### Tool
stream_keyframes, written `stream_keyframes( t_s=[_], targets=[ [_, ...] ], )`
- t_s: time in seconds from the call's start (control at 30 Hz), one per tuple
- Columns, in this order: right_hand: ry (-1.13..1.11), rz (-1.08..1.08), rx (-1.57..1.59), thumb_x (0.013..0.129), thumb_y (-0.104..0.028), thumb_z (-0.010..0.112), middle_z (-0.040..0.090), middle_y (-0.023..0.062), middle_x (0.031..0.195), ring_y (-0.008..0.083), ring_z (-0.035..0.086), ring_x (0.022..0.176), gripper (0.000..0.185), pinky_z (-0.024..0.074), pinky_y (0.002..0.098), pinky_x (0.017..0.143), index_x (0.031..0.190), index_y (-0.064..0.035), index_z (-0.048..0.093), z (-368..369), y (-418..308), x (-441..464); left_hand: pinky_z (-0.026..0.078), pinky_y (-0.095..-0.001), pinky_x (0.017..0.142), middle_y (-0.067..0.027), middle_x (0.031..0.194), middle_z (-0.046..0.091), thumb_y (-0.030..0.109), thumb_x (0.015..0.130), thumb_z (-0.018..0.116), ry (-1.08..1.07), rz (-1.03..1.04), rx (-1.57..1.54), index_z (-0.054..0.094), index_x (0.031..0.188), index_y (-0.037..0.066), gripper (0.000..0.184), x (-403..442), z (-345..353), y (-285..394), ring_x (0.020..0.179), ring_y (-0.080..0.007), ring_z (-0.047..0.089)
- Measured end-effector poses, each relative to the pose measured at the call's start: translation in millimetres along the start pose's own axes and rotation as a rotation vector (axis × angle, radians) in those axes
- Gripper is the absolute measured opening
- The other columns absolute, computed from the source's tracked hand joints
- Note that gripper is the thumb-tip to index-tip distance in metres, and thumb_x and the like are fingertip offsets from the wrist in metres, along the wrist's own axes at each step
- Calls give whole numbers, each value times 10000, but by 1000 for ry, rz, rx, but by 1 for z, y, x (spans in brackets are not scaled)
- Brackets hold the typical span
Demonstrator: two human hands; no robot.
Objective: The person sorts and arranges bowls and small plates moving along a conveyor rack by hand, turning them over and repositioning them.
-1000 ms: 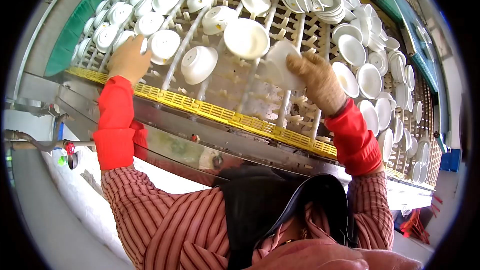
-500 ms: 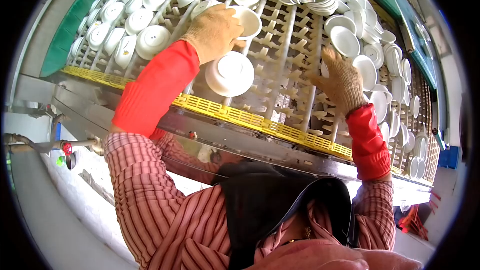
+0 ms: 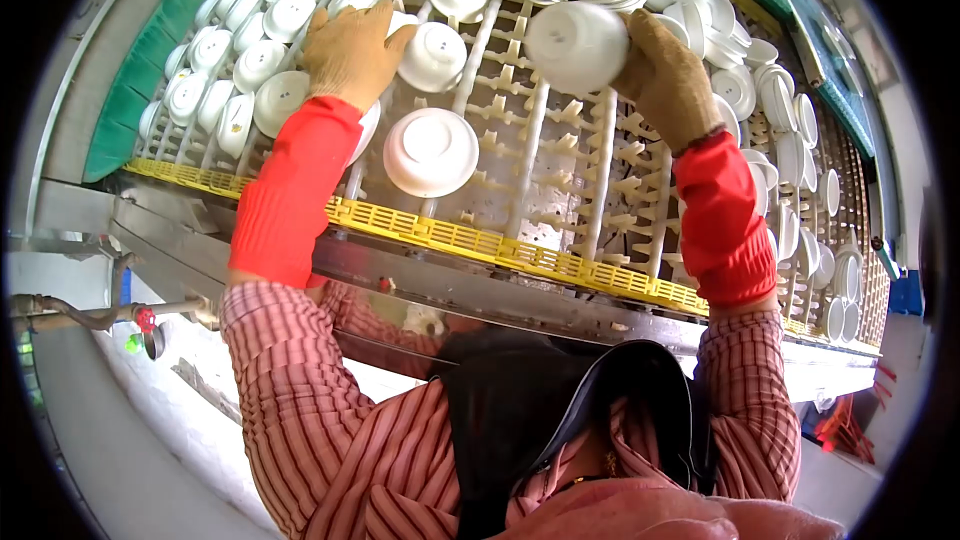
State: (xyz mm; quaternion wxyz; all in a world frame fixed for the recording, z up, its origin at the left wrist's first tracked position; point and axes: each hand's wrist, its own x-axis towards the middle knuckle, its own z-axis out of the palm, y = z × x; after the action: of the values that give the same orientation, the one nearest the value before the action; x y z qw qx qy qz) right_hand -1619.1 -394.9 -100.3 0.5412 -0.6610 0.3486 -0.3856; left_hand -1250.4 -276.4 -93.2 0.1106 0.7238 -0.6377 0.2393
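A green sheet (image 3: pixel 118 130) and a red valve handle (image 3: pixel 146 318) are showing left of your left hand (image 3: pixel 348 52); a blue box (image 3: pixel 905 292) is standing right of your right hand (image 3: pixel 668 75).

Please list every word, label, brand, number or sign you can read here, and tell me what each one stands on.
None: no text can be read anywhere in this view.
Bowl in the right hand: a faint mark, too small and blurred to read.
Dish near the yellow edging: a small orange mark, too small to tell whether it holds lettering.
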Motion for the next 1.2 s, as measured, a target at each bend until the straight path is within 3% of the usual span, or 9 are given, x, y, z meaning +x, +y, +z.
stream_keyframes(
  t_s=[0.27,0.43,0.77,0.83,0.9,0.93,1.0,1.07,1.2],
  targets=[
    [5,-66,-1505,998,-427,691,789,240,1135,409,767,1042,535,587,478,951,1386,-59,698,-60,36,10,578,-486,984,-206,1265,749,529,978,747,-555,139,-418,714,1376,39,631,-20,-68,70,1163,-387,713],
    [-90,-4,-1494,1011,-497,655,794,236,1072,389,773,1014,496,604,497,921,1153,-48,810,-64,33,6,546,-488,1064,-154,1248,709,462,880,865,-533,310,-194,672,1419,118,668,-59,-82,84,1251,-360,667],
    [-143,-2,195,1077,-478,695,790,177,1130,251,785,1022,582,668,428,957,1353,34,665,-1,-2,-32,491,-487,1154,-215,1386,706,265,815,894,-556,231,-210,622,1462,43,736,-80,-83,63,1275,-387,657],
    [-237,326,484,1129,-430,637,775,200,1145,263,795,1033,629,692,406,891,1489,75,531,19,-25,-46,505,-483,1132,-217,1356,730,258,844,879,-489,195,-284,669,1423,21,660,-81,-80,63,1259,-392,664],
    [-347,62,-237,1145,-357,621,765,201,1255,254,794,1036,485,672,380,857,1429,36,614,-3,3,-39,523,-470,1100,-215,1306,749,259,882,861,-475,94,-429,713,1365,4,566,-80,-78,61,1232,-393,678],
    [-322,371,123,1135,-331,642,774,181,1275,248,793,1036,435,659,366,854,1390,21,668,-4,-6,-47,531,-464,1084,-215,1282,759,259,901,852,-464,41,-500,735,1335,-5,522,-81,-77,60,1218,-393,685],
    [-80,-247,-823,1089,-290,706,792,139,1302,258,795,1076,406,634,352,910,1385,-13,703,-34,15,-60,549,-448,1029,-211,1233,776,298,960,829,-320,-14,-535,755,1298,-12,464,-85,-69,63,1156,-376,711],
    [40,-269,-1007,1010,-428,758,803,186,1204,350,781,1108,725,619,436,954,1604,-81,528,-68,10,-63,556,-449,1005,-203,1237,775,318,977,817,-139,45,-530,755,1289,-12,458,-76,-64,77,1128,-373,720],
    [55,-206,-1309,904,-399,832,578,231,1621,377,634,1424,893,521,437,1183,1636,-14,495,-115,21,-68,564,-461,960,-163,1194,774,321,973,817,3,243,-386,744,1254,-1,434,-12,-59,123,1117,-381,706]
  ],
)
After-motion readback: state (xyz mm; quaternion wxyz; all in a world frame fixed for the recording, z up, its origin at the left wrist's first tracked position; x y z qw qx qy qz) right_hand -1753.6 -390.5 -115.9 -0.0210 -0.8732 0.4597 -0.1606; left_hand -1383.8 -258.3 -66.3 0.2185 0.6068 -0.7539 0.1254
